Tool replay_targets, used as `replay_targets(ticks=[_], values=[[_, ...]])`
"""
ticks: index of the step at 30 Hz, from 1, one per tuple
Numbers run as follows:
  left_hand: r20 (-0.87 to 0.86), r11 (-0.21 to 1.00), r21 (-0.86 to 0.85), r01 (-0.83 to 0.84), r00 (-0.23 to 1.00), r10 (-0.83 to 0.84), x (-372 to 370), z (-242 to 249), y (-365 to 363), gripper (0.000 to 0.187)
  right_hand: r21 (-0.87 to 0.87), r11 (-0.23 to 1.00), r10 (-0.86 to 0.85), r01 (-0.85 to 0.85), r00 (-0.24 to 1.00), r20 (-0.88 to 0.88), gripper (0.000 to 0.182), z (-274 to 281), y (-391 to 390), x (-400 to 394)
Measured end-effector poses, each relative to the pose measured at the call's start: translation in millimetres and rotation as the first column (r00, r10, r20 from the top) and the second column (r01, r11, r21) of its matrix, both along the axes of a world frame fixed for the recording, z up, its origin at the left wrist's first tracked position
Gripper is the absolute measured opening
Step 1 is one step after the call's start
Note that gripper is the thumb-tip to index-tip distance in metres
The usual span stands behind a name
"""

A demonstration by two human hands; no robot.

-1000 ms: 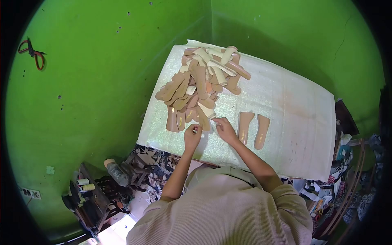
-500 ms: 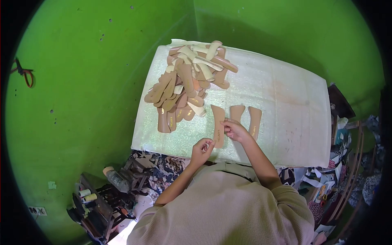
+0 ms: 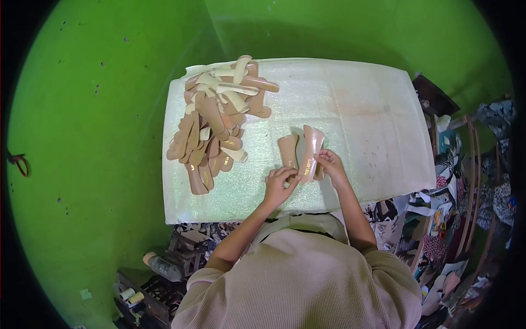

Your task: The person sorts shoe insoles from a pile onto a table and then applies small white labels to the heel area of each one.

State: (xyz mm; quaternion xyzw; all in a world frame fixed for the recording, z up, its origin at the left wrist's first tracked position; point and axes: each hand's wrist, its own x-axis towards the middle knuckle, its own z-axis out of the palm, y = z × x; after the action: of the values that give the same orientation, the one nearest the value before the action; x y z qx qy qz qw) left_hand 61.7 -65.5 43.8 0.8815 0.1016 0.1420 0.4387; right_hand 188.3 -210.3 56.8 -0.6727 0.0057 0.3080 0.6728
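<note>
Held insole (image 3: 311, 151) half-hiding another insole (image 3: 320, 174), heap (image 3: 210, 114), bottle (image 3: 165, 268), spools (image 3: 135, 299)

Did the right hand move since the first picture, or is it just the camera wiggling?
Yes. Against the white table, the right hand has moved right, away from the pile and closer to the table's right edge.

Table (image 3: 372, 148) sheet: whitish, plastic-lkg, shiny, creased. Held insole (image 3: 313, 143) above tbl: smooth, glossy, leather-like. Pile (image 3: 210, 114) on tbl's L side: mostly matt pcs, some w/ sheen. Wall (image 3: 109, 142) beyond tbl: painted, slight sheen. Shirt (image 3: 296, 279) nr tbl's front: matt ribbed cloth. Bottle (image 3: 166, 268) below tbl: clear, approx. plastic.
</note>
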Motion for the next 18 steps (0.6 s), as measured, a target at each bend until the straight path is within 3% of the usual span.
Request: replay_targets(ticks=[1, 2, 5, 6, 12, 18], values=[[-0.030, 0.992, 0.127, 0.008, 1.000, -0.004, 4, 4, -3, 0.022, -0.042, 0.999, -0.014, 0.016, 0.998, 0.057, 0.016, 4, -4, 5], [-0.149, 0.985, 0.143, 0.097, 0.986, -0.076, 9, -1, -3, 0.033, -0.091, 0.996, -0.009, 0.018, 0.995, 0.096, 0.016, 8, -9, 10], [-0.077, 0.914, 0.361, 0.185, 0.983, -0.169, 26, -11, -9, 0.039, -0.031, 0.999, -0.016, 0.025, 0.964, 0.267, 0.018, -19, -23, 27], [-0.127, 0.885, 0.394, 0.248, 0.968, -0.215, 30, -15, -10, 0.049, -0.042, 0.999, -0.012, 0.024, 0.964, 0.267, 0.019, -23, -25, 30], [-0.273, 0.776, 0.520, 0.356, 0.931, -0.243, 41, -26, -16, 0.058, -0.106, 0.994, 0.048, -0.018, 0.956, 0.290, 0.022, -44, -33, 37], [-0.230, 0.732, 0.588, 0.344, 0.939, -0.256, 44, -29, -14, 0.061, -0.125, 0.992, 0.060, -0.024, 0.953, 0.296, 0.027, -61, -35, 35]])
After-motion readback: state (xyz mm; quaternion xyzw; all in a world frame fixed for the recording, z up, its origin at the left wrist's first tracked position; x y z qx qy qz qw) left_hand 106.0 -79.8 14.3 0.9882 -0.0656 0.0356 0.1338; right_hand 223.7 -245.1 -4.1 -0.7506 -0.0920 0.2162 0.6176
